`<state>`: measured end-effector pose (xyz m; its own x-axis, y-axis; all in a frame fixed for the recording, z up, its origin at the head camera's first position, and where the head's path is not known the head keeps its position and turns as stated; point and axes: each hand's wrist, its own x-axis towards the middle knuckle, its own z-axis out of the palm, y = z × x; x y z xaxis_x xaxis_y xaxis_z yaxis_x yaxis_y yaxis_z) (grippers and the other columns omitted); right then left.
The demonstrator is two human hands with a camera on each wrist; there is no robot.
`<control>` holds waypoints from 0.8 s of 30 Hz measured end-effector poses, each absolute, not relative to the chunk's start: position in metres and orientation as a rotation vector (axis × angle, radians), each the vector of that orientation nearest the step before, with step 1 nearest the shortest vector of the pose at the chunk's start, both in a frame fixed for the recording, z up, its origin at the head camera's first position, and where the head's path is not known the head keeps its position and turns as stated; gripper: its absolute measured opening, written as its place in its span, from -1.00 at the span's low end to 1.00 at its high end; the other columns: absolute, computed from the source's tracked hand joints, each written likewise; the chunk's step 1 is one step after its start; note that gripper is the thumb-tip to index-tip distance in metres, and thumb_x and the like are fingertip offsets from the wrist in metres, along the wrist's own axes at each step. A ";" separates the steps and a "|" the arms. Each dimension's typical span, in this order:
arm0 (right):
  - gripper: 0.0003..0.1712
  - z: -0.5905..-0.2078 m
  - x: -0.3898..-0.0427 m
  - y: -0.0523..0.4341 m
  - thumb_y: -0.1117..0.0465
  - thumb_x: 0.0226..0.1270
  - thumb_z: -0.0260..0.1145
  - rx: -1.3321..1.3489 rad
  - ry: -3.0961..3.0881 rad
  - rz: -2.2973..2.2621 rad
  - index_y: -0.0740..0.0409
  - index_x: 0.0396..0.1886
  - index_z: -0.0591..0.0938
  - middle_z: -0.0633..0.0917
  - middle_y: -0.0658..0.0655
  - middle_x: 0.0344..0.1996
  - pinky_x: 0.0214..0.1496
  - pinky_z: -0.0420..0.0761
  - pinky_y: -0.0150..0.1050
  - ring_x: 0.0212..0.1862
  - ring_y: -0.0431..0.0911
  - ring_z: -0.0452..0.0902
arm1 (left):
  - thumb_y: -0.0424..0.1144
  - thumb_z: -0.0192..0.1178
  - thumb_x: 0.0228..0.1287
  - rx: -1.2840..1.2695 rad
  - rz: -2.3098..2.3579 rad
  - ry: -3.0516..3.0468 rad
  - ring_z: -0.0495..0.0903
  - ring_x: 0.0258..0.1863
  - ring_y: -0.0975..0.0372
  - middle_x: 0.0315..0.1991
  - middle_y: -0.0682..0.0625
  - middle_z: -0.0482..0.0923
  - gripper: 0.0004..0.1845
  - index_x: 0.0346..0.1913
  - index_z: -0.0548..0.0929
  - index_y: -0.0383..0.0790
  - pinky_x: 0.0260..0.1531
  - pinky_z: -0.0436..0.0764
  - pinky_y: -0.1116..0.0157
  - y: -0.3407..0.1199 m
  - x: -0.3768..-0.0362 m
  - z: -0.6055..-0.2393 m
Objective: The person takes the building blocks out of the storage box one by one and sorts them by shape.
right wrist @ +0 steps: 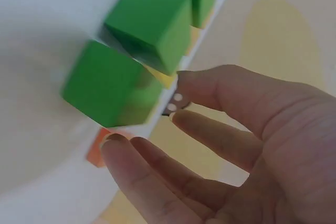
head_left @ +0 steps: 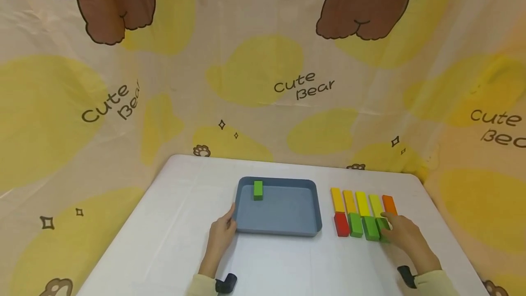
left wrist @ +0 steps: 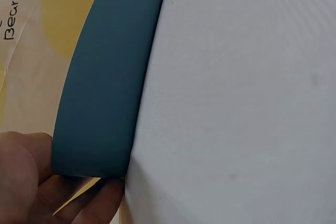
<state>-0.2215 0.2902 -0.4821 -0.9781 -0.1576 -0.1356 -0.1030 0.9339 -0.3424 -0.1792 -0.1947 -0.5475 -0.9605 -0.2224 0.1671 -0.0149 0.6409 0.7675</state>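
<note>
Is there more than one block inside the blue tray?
No, the blue tray holds only one green block, near its far left corner.

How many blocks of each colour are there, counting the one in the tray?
Green blocks: 4, one of them in the blue tray
Yellow blocks: 4
Red block: 1
Orange block: 1
Total: 10 blocks
</note>
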 end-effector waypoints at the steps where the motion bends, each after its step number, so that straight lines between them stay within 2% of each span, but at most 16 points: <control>1: -0.40 -0.480 -0.222 0.291 0.19 0.23 0.32 -0.216 2.941 -0.513 0.50 0.18 0.47 0.60 0.54 -0.04 -0.05 0.51 0.25 -0.01 0.41 0.51 | -0.39 0.05 0.30 0.198 -1.231 -2.619 0.07 -0.74 0.38 -0.56 -0.20 0.56 -0.48 0.34 0.46 -0.27 -0.68 0.24 0.40 -0.195 -0.179 -0.547; 3: -0.41 -0.476 -0.222 0.290 0.18 0.26 0.30 -0.249 2.974 -0.527 0.50 0.18 0.48 0.62 0.53 -0.08 -0.10 0.53 0.23 -0.05 0.39 0.53 | -0.40 0.05 0.30 0.208 -1.234 -2.624 0.08 -0.73 0.36 -0.48 -0.28 0.59 -0.48 0.34 0.46 -0.27 -0.68 0.24 0.41 -0.194 -0.179 -0.546; 4: -0.42 -0.474 -0.223 0.289 0.19 0.27 0.29 -0.261 2.988 -0.529 0.50 0.18 0.48 0.63 0.53 -0.08 -0.12 0.54 0.22 -0.06 0.38 0.54 | -0.39 0.05 0.30 0.209 -1.235 -2.625 0.10 -0.72 0.34 -0.34 -0.33 0.66 -0.48 0.34 0.46 -0.27 -0.67 0.26 0.41 -0.194 -0.179 -0.546; 6: -0.43 -0.469 -0.225 0.284 0.20 0.28 0.30 -0.270 3.011 -0.532 0.50 0.17 0.48 0.62 0.53 -0.05 -0.10 0.54 0.22 -0.05 0.38 0.55 | -0.39 0.04 0.30 0.210 -1.237 -2.632 0.14 -0.72 0.31 -0.31 -0.33 0.67 -0.48 0.34 0.45 -0.27 -0.65 0.28 0.41 -0.194 -0.179 -0.545; 7: -0.44 -0.468 -0.226 0.281 0.20 0.28 0.30 -0.274 3.022 -0.530 0.50 0.17 0.48 0.62 0.54 -0.04 -0.10 0.55 0.21 -0.07 0.36 0.56 | -0.40 0.04 0.30 0.206 -1.235 -2.631 0.18 -0.70 0.28 -0.15 -0.34 0.69 -0.48 0.34 0.46 -0.28 -0.63 0.31 0.39 -0.194 -0.179 -0.545; 10: -0.44 -0.463 -0.229 0.268 0.20 0.29 0.31 -0.289 3.044 -0.544 0.49 0.17 0.49 0.63 0.51 -0.03 -0.12 0.59 0.16 -0.12 0.29 0.60 | -0.39 0.05 0.30 0.192 -1.199 -2.633 0.47 -0.51 0.23 0.19 -0.27 0.54 -0.49 0.33 0.47 -0.29 -0.47 0.45 0.35 -0.193 -0.179 -0.545; 13: -0.44 -0.459 -0.231 0.252 0.18 0.30 0.31 -0.322 3.050 -0.582 0.47 0.17 0.50 0.65 0.48 -0.05 -0.19 0.63 0.09 -0.18 0.22 0.64 | -0.40 0.06 0.29 0.189 -1.169 -2.632 0.60 -0.27 0.14 0.20 -0.24 0.53 -0.49 0.32 0.48 -0.28 -0.33 0.52 0.29 -0.192 -0.179 -0.547; 15: -0.45 -0.455 -0.233 0.240 0.15 0.30 0.30 -0.347 3.046 -0.596 0.44 0.17 0.52 0.66 0.45 -0.08 -0.21 0.64 0.05 -0.19 0.19 0.64 | -0.40 0.07 0.28 0.193 -1.158 -2.625 0.59 -0.27 0.17 0.19 -0.24 0.54 -0.50 0.31 0.50 -0.28 -0.32 0.51 0.30 -0.192 -0.180 -0.547; 17: -0.46 -0.452 -0.237 0.227 0.14 0.30 0.31 -0.371 3.044 -0.599 0.40 0.17 0.54 0.67 0.42 -0.08 -0.20 0.65 0.03 -0.17 0.18 0.64 | -0.41 0.08 0.27 0.199 -1.166 -2.616 0.54 -0.44 0.22 0.13 -0.25 0.60 -0.50 0.30 0.50 -0.28 -0.43 0.48 0.34 -0.192 -0.180 -0.548; 20: -0.48 -0.446 -0.243 0.206 0.13 0.31 0.31 -0.392 3.027 -0.610 0.34 0.18 0.55 0.66 0.40 -0.08 -0.17 0.66 0.02 -0.15 0.16 0.62 | -0.41 0.08 0.25 0.209 -1.172 -2.614 0.26 -0.68 0.32 -0.23 -0.27 0.73 -0.49 0.30 0.51 -0.28 -0.62 0.33 0.41 -0.192 -0.181 -0.548; 22: -0.50 -0.443 -0.248 0.190 0.14 0.31 0.32 -0.420 3.023 -0.615 0.32 0.16 0.57 0.67 0.38 -0.08 -0.16 0.67 0.01 -0.14 0.15 0.62 | -0.42 0.08 0.24 0.214 -1.177 -2.613 0.10 -0.76 0.32 -0.49 -0.21 0.67 -0.48 0.30 0.50 -0.28 -0.70 0.24 0.41 -0.192 -0.182 -0.549; 24: -0.52 -0.441 -0.254 0.175 0.15 0.30 0.32 -0.464 3.021 -0.622 0.30 0.15 0.59 0.68 0.36 -0.10 -0.16 0.67 -0.01 -0.15 0.14 0.63 | -0.42 0.08 0.23 0.216 -1.163 -2.607 0.08 -0.77 0.34 -0.60 -0.14 0.59 -0.48 0.29 0.51 -0.28 -0.70 0.23 0.42 -0.192 -0.183 -0.549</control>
